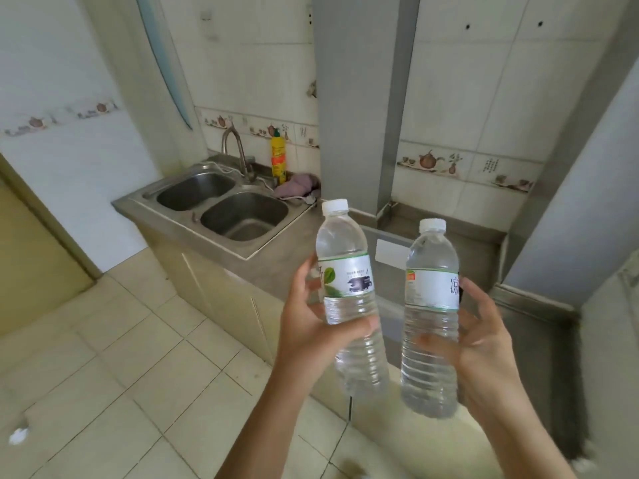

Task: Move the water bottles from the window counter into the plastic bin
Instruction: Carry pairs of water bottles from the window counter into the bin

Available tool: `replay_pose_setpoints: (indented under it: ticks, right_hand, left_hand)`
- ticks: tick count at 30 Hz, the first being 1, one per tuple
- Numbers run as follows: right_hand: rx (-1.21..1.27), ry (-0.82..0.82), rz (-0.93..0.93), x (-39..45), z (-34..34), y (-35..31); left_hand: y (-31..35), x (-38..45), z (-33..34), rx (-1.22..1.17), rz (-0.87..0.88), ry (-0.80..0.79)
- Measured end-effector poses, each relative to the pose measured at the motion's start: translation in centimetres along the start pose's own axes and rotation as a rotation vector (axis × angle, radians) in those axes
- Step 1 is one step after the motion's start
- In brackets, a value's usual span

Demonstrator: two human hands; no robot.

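Observation:
I hold two clear water bottles upright in front of me, each with a white cap and a white-and-green label. My left hand point(311, 326) grips the left water bottle point(345, 264) around its middle, thumb across the front. My right hand point(484, 344) grips the right water bottle point(430, 281) from its right side, fingers curled behind the label. Both bottles hang in the air over the edge of the grey counter point(477, 257). No plastic bin or window shows in this view.
A steel double sink point(221, 209) with a tap point(238, 153) sits at the counter's left end, with a yellow detergent bottle point(277, 157) and a purple cloth point(297, 186) behind it. A grey column point(356, 98) rises from the counter. Tiled floor point(138, 357) spreads at left.

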State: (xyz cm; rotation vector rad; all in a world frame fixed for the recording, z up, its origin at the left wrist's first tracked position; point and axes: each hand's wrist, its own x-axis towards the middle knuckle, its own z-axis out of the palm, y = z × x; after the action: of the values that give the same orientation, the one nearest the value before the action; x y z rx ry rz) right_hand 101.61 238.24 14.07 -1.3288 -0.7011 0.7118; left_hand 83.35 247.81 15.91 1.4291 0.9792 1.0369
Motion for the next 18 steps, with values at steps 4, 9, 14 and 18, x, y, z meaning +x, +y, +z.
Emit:
replay_pose_setpoints:
  ticks: [4, 9, 14, 18]
  right_hand:
    - [-0.062, 0.077, 0.025, 8.8, -0.2, 2.0]
    - [-0.140, 0.188, 0.060, 19.1, -0.7, 4.7]
    - [-0.266, 0.205, 0.078, 24.9, -1.7, 8.6]
    - [-0.387, 0.266, 0.059, 26.5, -2.6, 11.0]
  left_hand:
    - [-1.6, 9.5, 4.6, 0.040, -0.041, -0.091]
    - [-5.2, 19.8, 10.7, 0.118, -0.015, -0.139]
    - [-9.5, 25.5, 15.4, 0.211, -0.036, -0.200]
    - [-13.1, 27.6, 17.7, 0.319, -0.074, -0.207]
